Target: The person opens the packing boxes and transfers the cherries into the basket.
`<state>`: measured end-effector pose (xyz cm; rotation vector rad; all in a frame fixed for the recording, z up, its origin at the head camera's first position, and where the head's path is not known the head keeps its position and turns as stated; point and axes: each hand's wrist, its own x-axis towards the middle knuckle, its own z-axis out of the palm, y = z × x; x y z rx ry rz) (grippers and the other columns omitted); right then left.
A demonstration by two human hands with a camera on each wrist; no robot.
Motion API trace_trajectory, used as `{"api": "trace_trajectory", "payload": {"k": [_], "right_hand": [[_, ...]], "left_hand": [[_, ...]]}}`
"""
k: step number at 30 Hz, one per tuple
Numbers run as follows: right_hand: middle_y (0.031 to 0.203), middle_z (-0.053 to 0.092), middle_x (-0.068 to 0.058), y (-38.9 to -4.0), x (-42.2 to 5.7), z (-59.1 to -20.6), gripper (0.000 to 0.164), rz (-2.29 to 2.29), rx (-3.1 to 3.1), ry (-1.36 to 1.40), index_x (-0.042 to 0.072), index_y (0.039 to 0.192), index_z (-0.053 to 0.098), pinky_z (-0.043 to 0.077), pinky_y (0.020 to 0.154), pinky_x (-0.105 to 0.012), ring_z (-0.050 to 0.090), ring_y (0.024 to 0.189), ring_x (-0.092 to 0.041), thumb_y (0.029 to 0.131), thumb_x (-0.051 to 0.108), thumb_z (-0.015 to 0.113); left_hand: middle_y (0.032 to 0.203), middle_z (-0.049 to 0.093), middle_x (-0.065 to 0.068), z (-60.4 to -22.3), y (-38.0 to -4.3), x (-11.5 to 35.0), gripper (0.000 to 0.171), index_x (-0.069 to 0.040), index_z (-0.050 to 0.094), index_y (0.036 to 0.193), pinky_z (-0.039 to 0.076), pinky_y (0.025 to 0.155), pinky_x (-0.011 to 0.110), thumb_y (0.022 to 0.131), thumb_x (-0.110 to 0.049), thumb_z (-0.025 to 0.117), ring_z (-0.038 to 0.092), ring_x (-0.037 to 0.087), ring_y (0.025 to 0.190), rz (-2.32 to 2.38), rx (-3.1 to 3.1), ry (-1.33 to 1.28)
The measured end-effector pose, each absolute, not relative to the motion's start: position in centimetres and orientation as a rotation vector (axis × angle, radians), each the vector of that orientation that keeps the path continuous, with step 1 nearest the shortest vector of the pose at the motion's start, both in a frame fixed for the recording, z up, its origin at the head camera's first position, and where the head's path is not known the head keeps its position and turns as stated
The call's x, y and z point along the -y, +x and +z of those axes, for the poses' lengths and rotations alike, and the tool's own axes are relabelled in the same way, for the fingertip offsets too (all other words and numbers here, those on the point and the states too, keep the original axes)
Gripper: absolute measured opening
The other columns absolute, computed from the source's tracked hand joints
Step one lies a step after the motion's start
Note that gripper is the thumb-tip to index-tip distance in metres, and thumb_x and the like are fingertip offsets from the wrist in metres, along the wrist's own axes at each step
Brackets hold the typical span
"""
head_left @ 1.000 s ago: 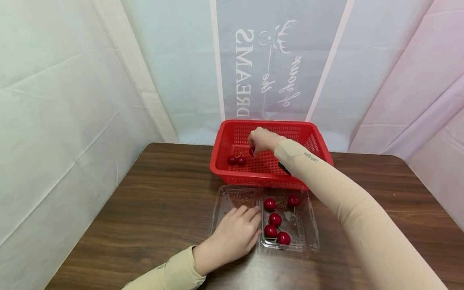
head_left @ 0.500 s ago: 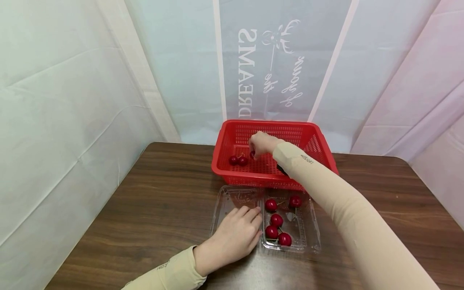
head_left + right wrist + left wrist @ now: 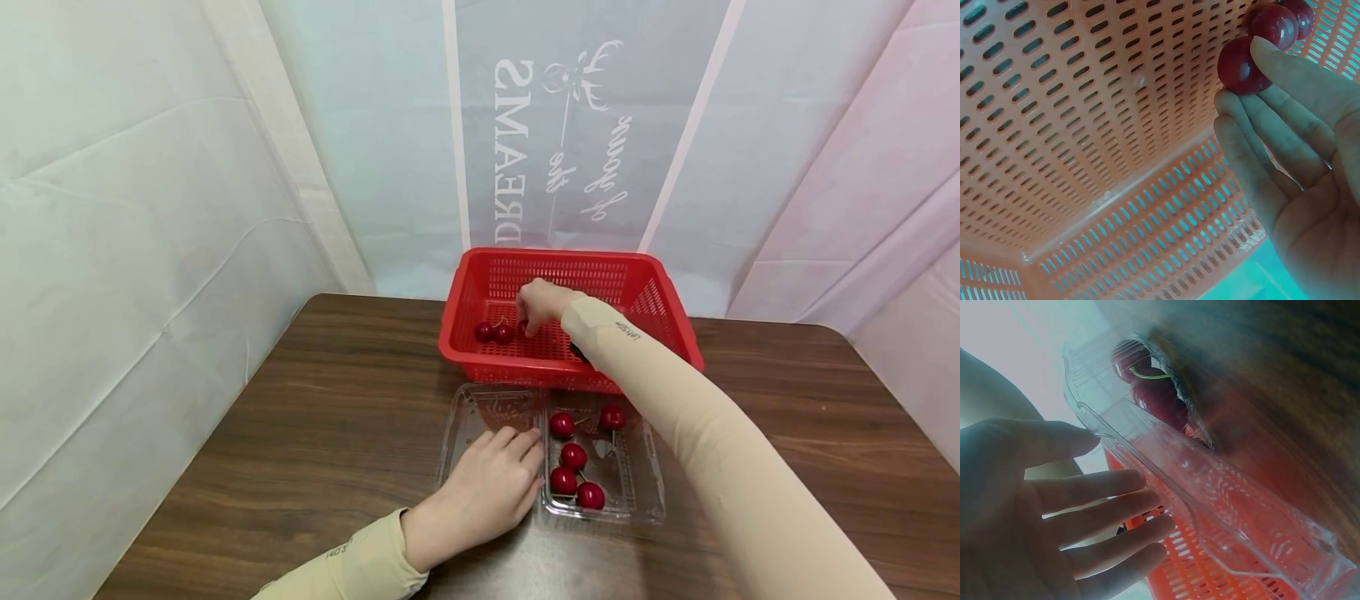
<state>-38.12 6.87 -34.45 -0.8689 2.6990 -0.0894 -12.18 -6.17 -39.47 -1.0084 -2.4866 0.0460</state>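
Inside the red plastic basket (image 3: 547,364), my right hand (image 3: 547,300) pinches a dark red cherry (image 3: 1238,69) between thumb and fingertips. Two more cherries (image 3: 504,333) lie just left of it on the basket floor, joined by a pale stem. My left hand (image 3: 480,487) lies over the lid half of a clear plastic clamshell box (image 3: 491,408). In the left wrist view its fingers (image 3: 1097,485) stretch out along the rim. Several stemmed cherries (image 3: 573,456) sit in the box's right half.
A brown wood-grain table (image 3: 300,442) carries the basket and the box, which sits right against the basket's near side. A pale printed curtain (image 3: 570,167) hangs behind the table's far edge, with white cloth (image 3: 150,250) along the left.
My right hand has sunk a little toward the basket floor with the cherry, close to the two cherries there. The left hand keeps its place on the box. The head view has shifted slightly.
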Motion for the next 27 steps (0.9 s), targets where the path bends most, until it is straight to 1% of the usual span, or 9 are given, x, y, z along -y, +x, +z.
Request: {"api": "trace_trajectory", "payload": {"k": [10,18,27], "right_hand": [[0.105,0.067,-0.008,-38.23,-6.47,-35.04,0.028,-0.087,-2.666,-0.829,0.009,0.102,0.07,0.053,0.079,-0.035,0.062,0.092,-0.021,0.077,0.019,0.078],[0.107,0.066,-0.009,-38.11,-6.33,-34.93,0.029,-0.1,-2.66,-0.815,0.008,0.104,0.069,0.053,0.079,-0.035,0.062,0.091,-0.02,0.078,0.018,0.078],[0.106,0.066,-0.01,-37.82,-6.46,-34.77,0.028,-0.121,-2.662,-0.823,0.008,0.103,0.069,0.053,0.078,-0.035,0.061,0.089,-0.02,0.078,0.018,0.077]], "left_hand": [[0.115,0.066,0.002,-39.41,-12.18,6.2,0.03,-0.013,0.067,0.103,0.047,0.071,0.028,0.086,-0.036,0.061,0.059,0.016,0.096,0.042,2.486,-1.01],[0.115,0.066,0.002,-39.44,-12.18,6.21,0.029,-0.013,0.068,0.102,0.047,0.07,0.027,0.085,-0.036,0.063,0.059,0.016,0.095,0.036,2.464,-1.013],[0.114,0.066,0.002,-39.51,-12.2,6.22,0.029,-0.013,0.068,0.101,0.047,0.07,0.027,0.084,-0.036,0.064,0.06,0.016,0.095,0.022,2.449,-1.008]]}}
